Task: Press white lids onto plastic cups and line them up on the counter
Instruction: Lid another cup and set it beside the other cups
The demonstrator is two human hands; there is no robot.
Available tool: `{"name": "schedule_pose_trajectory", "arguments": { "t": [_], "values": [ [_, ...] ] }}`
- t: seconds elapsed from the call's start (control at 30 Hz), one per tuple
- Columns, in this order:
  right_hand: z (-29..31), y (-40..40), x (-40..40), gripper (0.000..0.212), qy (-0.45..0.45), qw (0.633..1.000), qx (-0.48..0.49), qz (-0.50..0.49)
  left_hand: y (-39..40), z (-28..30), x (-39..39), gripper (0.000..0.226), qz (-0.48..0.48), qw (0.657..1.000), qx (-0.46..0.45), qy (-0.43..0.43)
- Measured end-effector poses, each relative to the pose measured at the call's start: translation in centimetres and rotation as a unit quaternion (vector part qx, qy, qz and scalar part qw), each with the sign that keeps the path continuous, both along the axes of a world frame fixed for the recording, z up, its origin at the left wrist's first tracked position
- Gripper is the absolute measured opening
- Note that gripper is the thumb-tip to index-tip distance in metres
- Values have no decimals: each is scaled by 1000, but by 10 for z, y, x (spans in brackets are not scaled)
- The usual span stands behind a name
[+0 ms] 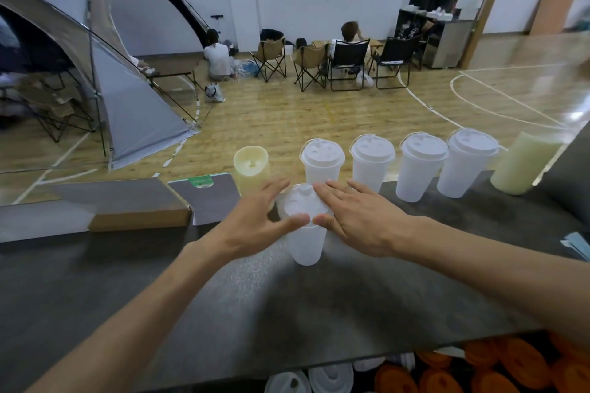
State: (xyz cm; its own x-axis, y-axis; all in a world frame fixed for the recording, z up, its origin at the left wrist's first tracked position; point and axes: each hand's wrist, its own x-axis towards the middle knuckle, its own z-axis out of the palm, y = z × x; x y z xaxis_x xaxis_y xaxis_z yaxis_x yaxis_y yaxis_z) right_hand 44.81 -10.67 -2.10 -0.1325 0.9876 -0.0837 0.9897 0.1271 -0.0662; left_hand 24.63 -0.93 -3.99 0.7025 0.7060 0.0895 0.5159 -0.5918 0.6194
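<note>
Both hands at frame centre, over one plastic cup that stands on the dark bench, nearer me than the others. White lid sits on its mouth. My left hand has fingers spread and straight, thumb on the lid's near rim; my right hand mirrors it, fingers flat and apart, thumb at the same rim. Neither hand curls round the cup; both press down from above. I cannot tell from here whether the lid has seated all round. Done so far: four lidded cups in a row along the far edge of the bench, centre to right of frame, close beside one another. Left to do, as I judge it: finish this press, then set the cup into the row, probably at its left end. A stack of cream lids or cups stands just left of the row; another stack lies tilted at right. More stock shows on the shelf below, bottom of frame, so further cups may follow.
</note>
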Motion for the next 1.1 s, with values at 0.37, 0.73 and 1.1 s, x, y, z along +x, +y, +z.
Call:
{"name": "schedule_pose_trajectory", "arguments": {
  "t": [0.37, 0.73, 1.1],
  "values": [
    [-3, -1, 8, 89, 44, 999, 14, 12, -12, -8, -2, 76, -18, 996, 74, 50],
    [32, -85, 152, 85, 128, 984, 52, -116, -54, 10, 175, 64, -111, 985, 132, 22],
    [36, -114, 267, 93, 62, 977, 27, -203, -75, 12, 307, 57, -150, 980, 125, 37]
  ]
}}
